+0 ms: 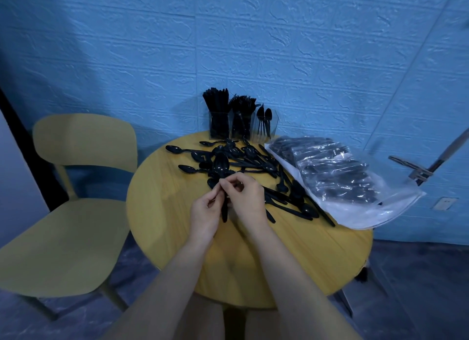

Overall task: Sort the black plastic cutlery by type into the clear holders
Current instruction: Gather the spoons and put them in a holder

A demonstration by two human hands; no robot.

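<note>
1. Left hand (206, 213), centre frame: grip curled round the handles of a bunch of spoons (221, 172), bowls pointing up-frame.
2. Right hand (247, 197), just beside it: fingertips pinch the same bunch near the necks. Risk, as judged: smooth handles may fan out or slip from so narrow a pinch and drop back into the pile.
3. Loose spoon pile (253, 162), centre to right of centre on the round desk (157, 213): tangled handles; lifting one may drag neighbours towards the edge.
4. Clear bag (337, 177) of more cutlery, right of frame, touching the pile.
5. Three clear holders, upper centre: knives (218, 126), forks (241, 126), spoon holder (266, 129) nearly empty. Reaching it means crossing the pile; a knock could topple it.
6. Yellow chair (76, 187), left of frame.
</note>
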